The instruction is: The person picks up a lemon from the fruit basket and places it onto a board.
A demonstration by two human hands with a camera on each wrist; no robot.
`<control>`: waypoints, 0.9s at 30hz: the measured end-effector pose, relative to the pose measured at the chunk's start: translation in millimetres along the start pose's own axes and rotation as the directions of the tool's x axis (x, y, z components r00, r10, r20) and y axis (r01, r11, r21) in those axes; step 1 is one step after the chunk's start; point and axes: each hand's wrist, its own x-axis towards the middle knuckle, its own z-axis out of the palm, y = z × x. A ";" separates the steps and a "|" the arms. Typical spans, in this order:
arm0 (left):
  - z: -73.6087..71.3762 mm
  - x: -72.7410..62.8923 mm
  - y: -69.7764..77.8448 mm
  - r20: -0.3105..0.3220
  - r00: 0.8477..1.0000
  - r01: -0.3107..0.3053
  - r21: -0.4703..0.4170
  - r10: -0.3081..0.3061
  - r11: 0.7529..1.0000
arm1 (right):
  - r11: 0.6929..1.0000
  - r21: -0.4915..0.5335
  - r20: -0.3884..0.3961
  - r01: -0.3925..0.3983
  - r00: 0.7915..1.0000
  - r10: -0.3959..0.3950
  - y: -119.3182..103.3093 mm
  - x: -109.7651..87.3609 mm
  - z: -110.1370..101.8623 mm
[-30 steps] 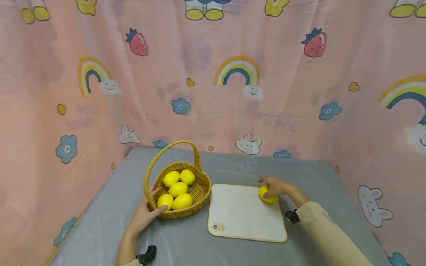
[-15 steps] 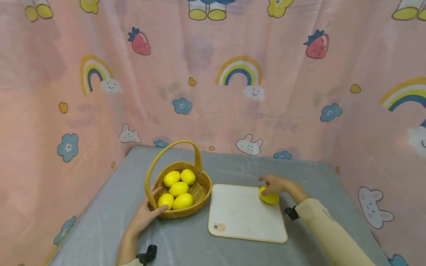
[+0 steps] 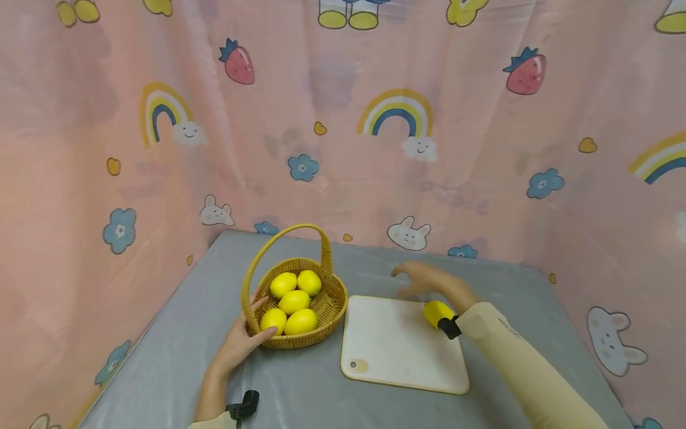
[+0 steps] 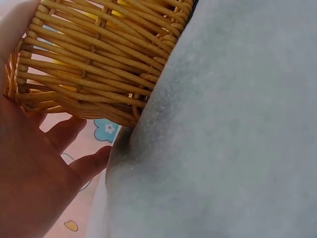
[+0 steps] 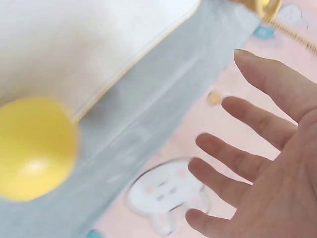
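Observation:
A yellow wicker basket (image 3: pixel 334 319) with a tall arched handle holds several lemons (image 3: pixel 295 302). My left hand (image 3: pixel 238 342) grips its left side, the thumb at the front rim and a fingertip reaching over the edge. In the left wrist view the woven wall (image 4: pixel 99 54) lies against the hand, with the lower fingers spread behind it. One more lemon (image 3: pixel 438 312) rests at the far right corner of a white cutting board (image 3: pixel 402 345). My right hand (image 3: pixel 429 279) hovers past the board's back edge, fingers spread and holding nothing; its wrist passes over the lemon.
A grey cloth-covered table (image 3: pixel 300 387) carries everything. Behind and beside it hangs a pink curtain (image 3: pixel 343 190) printed with cartoons. The board lies just right of the basket, with a narrow strip of table between them.
My right hand has let go of the lemon on the board and moved up and left, away from it. The left hand keeps its hold on the basket. The head view has shifted slightly.

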 end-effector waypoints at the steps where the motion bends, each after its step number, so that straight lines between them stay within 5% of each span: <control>1: 0.0 0.1 0.0 0.001 1.000 -0.003 -0.001 0.003 1.000 | 1.000 -0.018 0.007 0.015 1.000 -0.015 -7.1 5.2 -1.4; 13: -2.0 2.6 -2.4 -0.001 1.000 0.014 -0.010 -0.014 1.000 | 0.992 -0.070 0.116 0.103 0.989 -0.094 -94.2 58.8 -13.0; 27: -0.7 2.8 -3.4 -0.010 1.000 0.014 -0.018 -0.014 1.000 | 0.968 -0.021 0.242 0.251 0.940 -0.239 -169.2 114.1 5.0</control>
